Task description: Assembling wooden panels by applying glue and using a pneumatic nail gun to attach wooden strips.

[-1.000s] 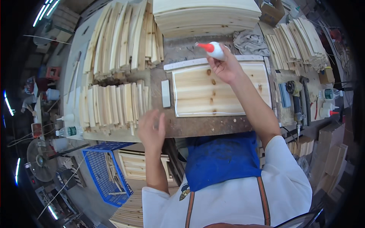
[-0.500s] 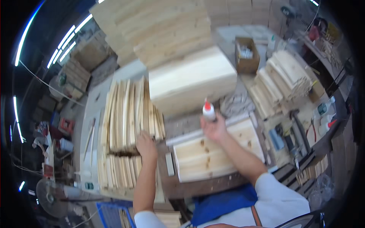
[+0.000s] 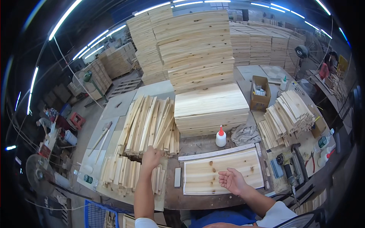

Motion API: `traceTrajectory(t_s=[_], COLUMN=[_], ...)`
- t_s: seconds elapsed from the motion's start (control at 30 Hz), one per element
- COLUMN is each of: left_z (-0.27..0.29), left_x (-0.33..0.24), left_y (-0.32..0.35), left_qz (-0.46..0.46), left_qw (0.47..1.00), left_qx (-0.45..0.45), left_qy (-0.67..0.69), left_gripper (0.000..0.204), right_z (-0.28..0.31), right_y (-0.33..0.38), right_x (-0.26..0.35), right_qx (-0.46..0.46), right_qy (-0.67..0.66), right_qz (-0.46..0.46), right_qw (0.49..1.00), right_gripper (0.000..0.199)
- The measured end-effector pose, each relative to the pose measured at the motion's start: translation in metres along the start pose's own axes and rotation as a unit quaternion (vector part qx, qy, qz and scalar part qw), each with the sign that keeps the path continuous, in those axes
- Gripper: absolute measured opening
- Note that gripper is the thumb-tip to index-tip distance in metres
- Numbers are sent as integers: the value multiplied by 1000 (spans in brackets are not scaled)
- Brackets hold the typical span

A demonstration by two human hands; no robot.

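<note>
My left hand (image 3: 151, 158) is closed on the near end of a wooden strip (image 3: 165, 129), which leans askew at the right side of a stack of pale strips (image 3: 141, 125). Its fingertips are partly hidden. My right hand (image 3: 232, 181) is empty, palm turned up and fingers loosely apart, above a flat knotty wooden panel (image 3: 201, 171). A thin white line runs along the panel's edges. Behind the panel, a white squeeze bottle (image 3: 220, 138) with a red nozzle stands upright on the table.
Tall piles of wooden panels (image 3: 205, 108) rise at the back. A grey rag (image 3: 245, 133), a second strip stack (image 3: 289, 112), a cardboard box (image 3: 260, 93) and a power tool (image 3: 288, 167) lie to the right. At the left are a plastic bottle (image 3: 86, 178) and a fan (image 3: 40, 174).
My right hand has set down the squeeze bottle behind the panel and drawn back over the panel. My left hand has stayed at the strips, some of which now lean askew. The view has tilted up.
</note>
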State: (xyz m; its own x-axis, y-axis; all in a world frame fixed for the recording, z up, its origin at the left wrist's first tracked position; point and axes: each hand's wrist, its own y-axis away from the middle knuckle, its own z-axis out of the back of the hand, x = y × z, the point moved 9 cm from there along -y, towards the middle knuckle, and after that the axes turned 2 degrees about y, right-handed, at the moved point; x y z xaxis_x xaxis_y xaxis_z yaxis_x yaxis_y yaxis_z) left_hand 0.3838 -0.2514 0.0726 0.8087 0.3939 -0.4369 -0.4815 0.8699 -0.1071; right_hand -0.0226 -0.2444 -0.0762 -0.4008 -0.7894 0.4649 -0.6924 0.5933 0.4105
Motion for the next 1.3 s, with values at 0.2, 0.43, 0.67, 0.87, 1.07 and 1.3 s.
traceTrajectory(t_s=[0.2, 0.43, 0.67, 0.87, 1.07, 1.3], left_z=[20, 5, -30, -76, -82, -81], left_x=[28, 73, 46, 3, -11, -10], left_y=[107, 257, 274, 306, 304, 295], left_qz=[50, 204, 148, 96, 111, 234], left_qw=[943, 767, 689, 681, 613, 687], left_qx=[9, -27, 22, 89, 158, 15], left_qy=[329, 608, 709, 720, 766, 688], left_gripper=[27, 22, 26, 40, 37, 32], right_z=[-21, -73, -165, -211, -208, -204], right_y=[22, 15, -43, -54, -55, -59], right_x=[-5, -29, -62, -55, -65, -97], right_qx=[26, 84, 96, 126, 147, 192], right_qy=[114, 219, 331, 420, 416, 500], right_qz=[-7, -54, -15, 185, 151, 153], right_qw=[993, 971, 939, 879, 884, 830], right_gripper=[36, 35, 47, 36, 36, 31])
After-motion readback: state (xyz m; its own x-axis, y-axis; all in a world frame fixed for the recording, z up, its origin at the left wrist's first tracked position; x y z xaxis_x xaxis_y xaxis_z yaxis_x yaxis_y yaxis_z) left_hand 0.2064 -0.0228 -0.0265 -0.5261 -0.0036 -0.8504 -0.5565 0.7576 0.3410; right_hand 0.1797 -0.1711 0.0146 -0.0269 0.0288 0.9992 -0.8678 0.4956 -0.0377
